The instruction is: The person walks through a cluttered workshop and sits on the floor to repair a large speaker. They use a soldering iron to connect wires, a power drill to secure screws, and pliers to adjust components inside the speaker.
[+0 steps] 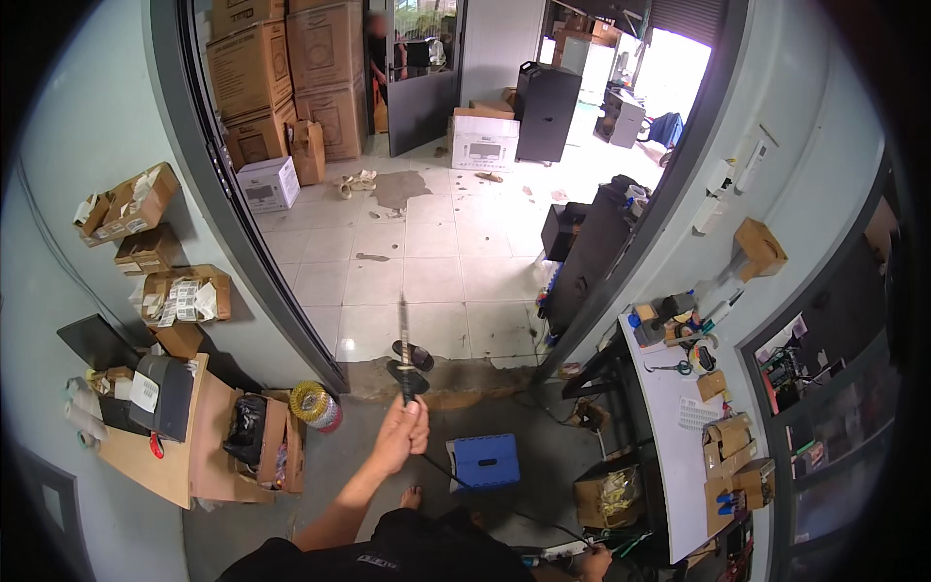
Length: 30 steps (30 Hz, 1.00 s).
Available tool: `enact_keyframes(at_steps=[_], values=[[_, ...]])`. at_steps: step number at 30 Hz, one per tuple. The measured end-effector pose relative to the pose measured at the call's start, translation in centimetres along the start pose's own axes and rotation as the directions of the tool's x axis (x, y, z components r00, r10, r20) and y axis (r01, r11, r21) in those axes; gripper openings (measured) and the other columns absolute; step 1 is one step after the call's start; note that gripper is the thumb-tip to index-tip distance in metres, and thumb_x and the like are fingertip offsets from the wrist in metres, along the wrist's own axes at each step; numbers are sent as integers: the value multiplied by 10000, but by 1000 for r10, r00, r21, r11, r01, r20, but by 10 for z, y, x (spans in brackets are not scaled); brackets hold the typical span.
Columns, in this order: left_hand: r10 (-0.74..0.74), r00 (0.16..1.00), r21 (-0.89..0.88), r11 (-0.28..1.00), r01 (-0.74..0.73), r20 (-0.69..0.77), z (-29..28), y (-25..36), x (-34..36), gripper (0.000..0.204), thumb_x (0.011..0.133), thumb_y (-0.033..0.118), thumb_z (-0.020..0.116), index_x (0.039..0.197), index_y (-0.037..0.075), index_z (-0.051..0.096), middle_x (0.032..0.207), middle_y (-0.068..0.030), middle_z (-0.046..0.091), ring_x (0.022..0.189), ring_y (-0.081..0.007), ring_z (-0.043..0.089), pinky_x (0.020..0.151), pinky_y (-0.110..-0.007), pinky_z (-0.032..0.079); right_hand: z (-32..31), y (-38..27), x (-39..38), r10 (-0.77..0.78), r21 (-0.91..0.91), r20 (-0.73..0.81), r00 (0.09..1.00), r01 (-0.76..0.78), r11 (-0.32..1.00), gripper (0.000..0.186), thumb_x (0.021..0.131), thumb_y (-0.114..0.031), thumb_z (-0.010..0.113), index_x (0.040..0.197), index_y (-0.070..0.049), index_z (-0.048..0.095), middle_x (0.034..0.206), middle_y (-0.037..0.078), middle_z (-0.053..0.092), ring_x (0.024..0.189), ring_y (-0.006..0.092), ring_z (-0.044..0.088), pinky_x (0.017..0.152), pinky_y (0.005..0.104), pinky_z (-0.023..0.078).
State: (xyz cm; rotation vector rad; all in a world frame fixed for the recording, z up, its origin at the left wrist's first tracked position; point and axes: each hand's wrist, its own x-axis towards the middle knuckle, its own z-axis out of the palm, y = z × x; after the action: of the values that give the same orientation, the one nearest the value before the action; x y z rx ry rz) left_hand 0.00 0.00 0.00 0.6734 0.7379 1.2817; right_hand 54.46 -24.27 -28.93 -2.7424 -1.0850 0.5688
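Over the grey floor (364,432), the left hand (400,432) grips a corded, slender tool (405,351), while whether the right hand (596,563) grasps anything I cannot tell

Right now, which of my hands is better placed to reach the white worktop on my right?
Probably your right hand: it's on that side, nearer the white worktop, though its grip is unclear. Your left hand is raised in front, gripping what looks like a soldering iron.
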Motion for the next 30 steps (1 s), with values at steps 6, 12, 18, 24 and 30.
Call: enact_keyframes(at_steps=[6, 12, 18, 24, 30], values=[[95, 995, 181, 979, -90, -19, -46, 2, -9, 153, 1067, 263, 485, 1072, 117, 443, 700, 24, 415, 545, -64, 387, 496, -228, 343, -20, -95, -9, -111, 316, -129, 985, 147, 938, 227, 957, -159, 566, 1010, 56, 616, 918, 234, 600, 879, 414, 585, 808, 486, 453], [12, 997, 322, 946, 15, -82, -23, -46, -16, 107, 1029, 166, 561, 1054, 100, 480, 734, 20, 488, 604, -68, 447, 554, -223, 360, -68, -177, -28, -328, 491, -319, 889, 451, 745, 282, 979, -222, 581, 1086, 33, 636, 982, 203, 662, 926, 385, 632, 833, 427, 504], [-58, 955, 326, 944, -42, 290, 4, -109, -16, 158, 1043, 176, 527, 960, 63, 454, 1051, -116, 546, 998, -215, 556, 829, -364, 469, -95, -259, -88, -644, 334, -316, 696, 717, 611, 155, 917, -138, 624, 999, -26, 695, 980, 146, 662, 927, 355, 646, 827, 414, 534], [-487, 784, 615, 768, 175, 385, 47, -127, -12, 271, 913, -13, 642, 912, 71, 385, 1302, -195, 531, 1327, -308, 477, 1080, -477, 431, -42, -274, -128, -632, 385, -285, 720, 690, 613, 159, 894, -140, 659, 944, 10, 681, 981, 153, 679, 939, 345, 646, 826, 400, 538], [-434, 713, 614, 789, 5, 551, 72, -174, -20, 282, 885, 2, 701, 918, 59, 427, 1204, -175, 622, 1194, -240, 565, 1019, -395, 441, 47, -255, -128, -623, 377, -431, 653, 757, 533, 206, 904, -137, 609, 1058, -5, 646, 1070, 161, 657, 1019, 345, 629, 863, 409, 520]])
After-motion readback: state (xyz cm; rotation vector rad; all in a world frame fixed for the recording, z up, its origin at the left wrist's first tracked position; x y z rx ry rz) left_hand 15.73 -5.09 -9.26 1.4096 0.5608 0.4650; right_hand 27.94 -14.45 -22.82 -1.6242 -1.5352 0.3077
